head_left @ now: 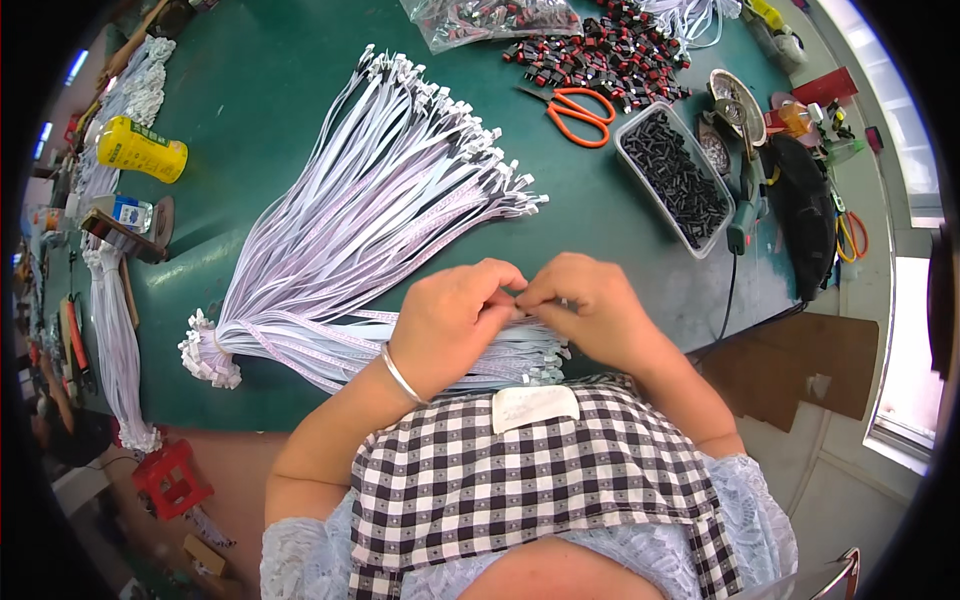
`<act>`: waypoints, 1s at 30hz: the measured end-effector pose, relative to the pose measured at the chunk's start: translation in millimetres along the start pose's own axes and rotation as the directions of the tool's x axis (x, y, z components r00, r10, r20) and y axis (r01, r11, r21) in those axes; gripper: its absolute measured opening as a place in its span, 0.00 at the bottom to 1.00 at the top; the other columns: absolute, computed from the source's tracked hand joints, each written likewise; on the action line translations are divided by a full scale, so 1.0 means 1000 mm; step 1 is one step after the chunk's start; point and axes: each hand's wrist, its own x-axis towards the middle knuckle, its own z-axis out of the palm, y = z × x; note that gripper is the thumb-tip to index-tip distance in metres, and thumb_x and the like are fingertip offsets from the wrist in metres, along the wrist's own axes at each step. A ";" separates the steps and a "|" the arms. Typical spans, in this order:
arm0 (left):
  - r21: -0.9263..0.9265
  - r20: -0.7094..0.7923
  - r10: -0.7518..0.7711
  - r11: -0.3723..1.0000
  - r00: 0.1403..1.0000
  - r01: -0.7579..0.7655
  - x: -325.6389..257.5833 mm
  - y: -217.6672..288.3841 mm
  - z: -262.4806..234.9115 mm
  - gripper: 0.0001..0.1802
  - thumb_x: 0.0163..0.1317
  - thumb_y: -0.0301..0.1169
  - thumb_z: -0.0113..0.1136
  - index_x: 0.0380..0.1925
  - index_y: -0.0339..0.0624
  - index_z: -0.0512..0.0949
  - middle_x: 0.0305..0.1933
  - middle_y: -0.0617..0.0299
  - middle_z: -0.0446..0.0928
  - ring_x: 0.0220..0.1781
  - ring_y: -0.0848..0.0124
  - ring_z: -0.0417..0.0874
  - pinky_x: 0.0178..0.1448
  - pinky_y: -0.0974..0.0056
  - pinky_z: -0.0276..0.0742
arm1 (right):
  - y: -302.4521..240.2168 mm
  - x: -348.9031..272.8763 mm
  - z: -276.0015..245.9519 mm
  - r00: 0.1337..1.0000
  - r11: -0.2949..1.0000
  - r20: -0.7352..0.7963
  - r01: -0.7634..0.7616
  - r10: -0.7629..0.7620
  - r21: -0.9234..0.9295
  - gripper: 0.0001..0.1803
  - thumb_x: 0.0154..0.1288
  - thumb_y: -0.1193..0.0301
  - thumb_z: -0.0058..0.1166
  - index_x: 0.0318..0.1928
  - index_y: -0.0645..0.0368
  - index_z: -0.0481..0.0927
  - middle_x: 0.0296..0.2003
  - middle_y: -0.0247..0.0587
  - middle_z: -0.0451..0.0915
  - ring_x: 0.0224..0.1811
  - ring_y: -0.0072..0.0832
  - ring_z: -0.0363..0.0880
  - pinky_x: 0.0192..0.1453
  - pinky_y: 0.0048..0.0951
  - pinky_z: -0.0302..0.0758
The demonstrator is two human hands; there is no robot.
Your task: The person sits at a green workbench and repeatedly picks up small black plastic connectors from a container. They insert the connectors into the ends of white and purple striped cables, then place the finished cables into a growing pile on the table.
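Observation:
My left hand (pixel 452 318) and my right hand (pixel 585 308) meet fingertip to fingertip over the near edge of a green table (pixel 290 90). Between the pinched fingers sits something small, hidden from view, at the ends of thin white ribbon cables (pixel 520 352) lying under both hands. A large fan of the same white cables (pixel 370 210) spreads from a bunched end at the left up toward the table's middle. A silver bangle circles my left wrist.
Orange scissors (pixel 578 112) lie beside a pile of small red and black parts (pixel 610 55). A clear tub of black pieces (pixel 675 180) stands at the right. A yellow bottle (pixel 142 150) and more cable bundles (pixel 118 340) lie at the left. A red stool (pixel 170 478) is on the floor.

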 end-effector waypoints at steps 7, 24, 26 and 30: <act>0.341 -0.130 0.289 0.911 0.948 -0.231 0.040 0.012 -0.019 0.10 0.47 0.20 0.66 0.30 0.39 0.77 0.26 0.59 0.79 0.25 0.65 0.81 0.30 0.66 0.75 | 0.002 0.040 -0.018 0.990 0.998 -0.129 -0.048 0.054 0.052 0.06 0.54 0.77 0.59 0.34 0.61 0.84 0.31 0.42 0.83 0.32 0.32 0.82 0.38 0.28 0.77; 0.606 -0.027 0.282 0.767 0.959 -0.208 0.050 -0.026 -0.005 0.11 0.48 0.24 0.63 0.33 0.45 0.76 0.31 0.61 0.74 0.37 0.60 0.74 0.40 0.60 0.72 | 0.026 0.021 -0.057 0.930 0.770 -0.269 0.023 -0.251 -0.637 0.05 0.56 0.74 0.56 0.34 0.57 0.80 0.32 0.39 0.80 0.38 0.37 0.77 0.44 0.38 0.72; 0.586 -0.032 0.249 0.789 0.968 -0.184 0.048 -0.019 -0.007 0.09 0.49 0.25 0.64 0.33 0.44 0.77 0.33 0.61 0.74 0.38 0.60 0.74 0.40 0.59 0.72 | 0.021 0.010 -0.089 0.951 0.573 -0.238 -0.084 -0.199 -0.815 0.05 0.55 0.73 0.57 0.34 0.56 0.81 0.33 0.36 0.79 0.40 0.35 0.75 0.47 0.36 0.70; 0.502 -0.010 0.257 0.837 0.966 -0.218 0.029 0.000 -0.021 0.08 0.50 0.27 0.65 0.31 0.43 0.77 0.30 0.60 0.74 0.35 0.59 0.75 0.39 0.60 0.72 | 0.029 -0.009 -0.122 0.972 0.352 -0.236 -0.213 -0.023 -0.912 0.08 0.52 0.72 0.60 0.36 0.54 0.82 0.35 0.33 0.78 0.43 0.32 0.74 0.48 0.35 0.68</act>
